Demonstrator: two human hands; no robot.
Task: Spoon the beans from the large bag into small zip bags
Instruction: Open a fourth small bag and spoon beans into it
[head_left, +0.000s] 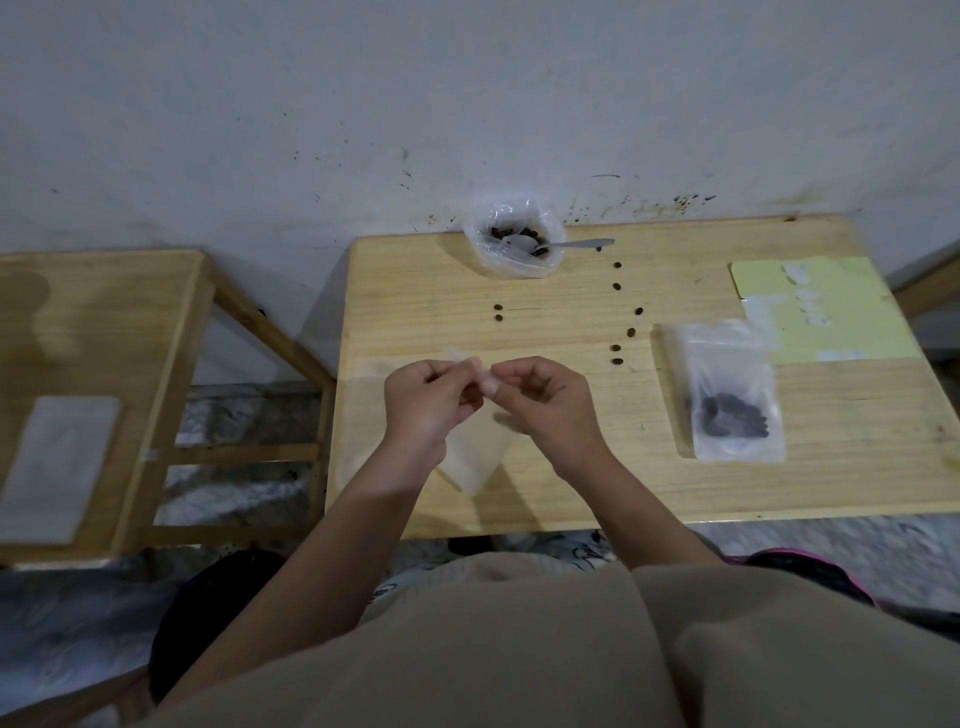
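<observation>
**Film at the fingertips: an empty zip bag, pinched at its mouth**

Film this thin gives you almost nothing to push against. Your left hand (423, 397) and right hand (540, 395) meet over the near middle of the table (571, 467), each pinching the top edge of a small zip bag (475, 462) that hangs down between them, empty and near-weightless. It will likely be limp and slick, its two walls clinging together, so take one lip per hand right at the zip strip, where the plastic is stiffest, and peel apart.

The large bag (511, 244) sits at the far edge against the wall, mouth rolled open, with the spoon (550, 244) resting in the beans and its handle pointing right. That bag is soft too and may slump when you dig. A filled zip bag (732, 395) lies flat to your right, and stray beans (617, 348) dot the tabletop between.

You cannot tell whether the held bag's zip is already parted: your fingers cover it and the clear film blurs into the wood. A faint pale sheet under your left hand may be more bags, but that is uncertain.
</observation>
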